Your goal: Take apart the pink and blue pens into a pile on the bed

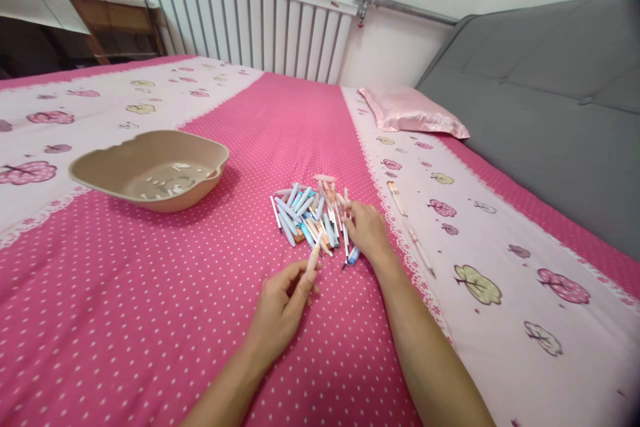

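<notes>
My left hand [283, 307] pinches a pale pink pen piece [314, 257] with a narrow white tip pointing up and away. It is held just in front of a heap of pen parts [305, 210], where blue-grey barrels, white refills with dark ends and peach and blue pieces lie jumbled. At the heap's right edge, my right hand [369, 230] has its fingers bent in around the parts; what they grip is hidden. Right of that hand, a white pen with an orange end [397, 198] and a slim clear-and-pink pen [421, 250] lie apart on the bedspread.
A beige plastic basin [150, 203] holding small white pieces stands left on the pink dotted bedspread [150, 307]. A pink pillow [413, 110] rests by the grey padded headboard [540, 80]. Behind are a white radiator [250, 20] and a desk [113, 20] with a monitor.
</notes>
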Demonstrator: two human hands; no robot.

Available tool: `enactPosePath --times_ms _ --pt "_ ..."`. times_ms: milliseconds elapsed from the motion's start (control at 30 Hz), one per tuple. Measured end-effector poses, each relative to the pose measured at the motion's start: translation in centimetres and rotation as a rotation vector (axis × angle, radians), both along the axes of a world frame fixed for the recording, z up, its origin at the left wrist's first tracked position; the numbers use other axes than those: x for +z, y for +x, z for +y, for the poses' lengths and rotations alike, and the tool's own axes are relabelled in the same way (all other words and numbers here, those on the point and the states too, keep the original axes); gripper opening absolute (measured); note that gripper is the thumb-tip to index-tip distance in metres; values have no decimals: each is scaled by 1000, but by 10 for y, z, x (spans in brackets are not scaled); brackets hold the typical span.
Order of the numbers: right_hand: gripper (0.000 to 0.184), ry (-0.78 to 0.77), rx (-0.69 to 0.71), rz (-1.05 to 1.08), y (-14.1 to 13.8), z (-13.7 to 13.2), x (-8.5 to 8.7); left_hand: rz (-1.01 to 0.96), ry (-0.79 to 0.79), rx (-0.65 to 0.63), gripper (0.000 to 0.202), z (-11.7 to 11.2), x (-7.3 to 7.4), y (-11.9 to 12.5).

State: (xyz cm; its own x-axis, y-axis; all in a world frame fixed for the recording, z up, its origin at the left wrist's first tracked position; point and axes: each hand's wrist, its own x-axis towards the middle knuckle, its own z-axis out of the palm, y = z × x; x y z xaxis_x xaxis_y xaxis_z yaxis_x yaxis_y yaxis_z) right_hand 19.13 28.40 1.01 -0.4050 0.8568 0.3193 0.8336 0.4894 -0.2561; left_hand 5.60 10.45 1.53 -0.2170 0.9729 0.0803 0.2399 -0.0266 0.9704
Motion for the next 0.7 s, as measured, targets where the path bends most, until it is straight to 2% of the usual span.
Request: enactPosePath --times_ms 133,267,700 --pt "16 -23 -202 -1 2 1 3 -2 6 -1 36 1 -1 0" --pt "26 -72 -307 -7 4 1 3 4 0 6 36 0 -1 0" --pt "26 -4 -170 -10 6 2 0 0 -7 3 35 1 0 0"
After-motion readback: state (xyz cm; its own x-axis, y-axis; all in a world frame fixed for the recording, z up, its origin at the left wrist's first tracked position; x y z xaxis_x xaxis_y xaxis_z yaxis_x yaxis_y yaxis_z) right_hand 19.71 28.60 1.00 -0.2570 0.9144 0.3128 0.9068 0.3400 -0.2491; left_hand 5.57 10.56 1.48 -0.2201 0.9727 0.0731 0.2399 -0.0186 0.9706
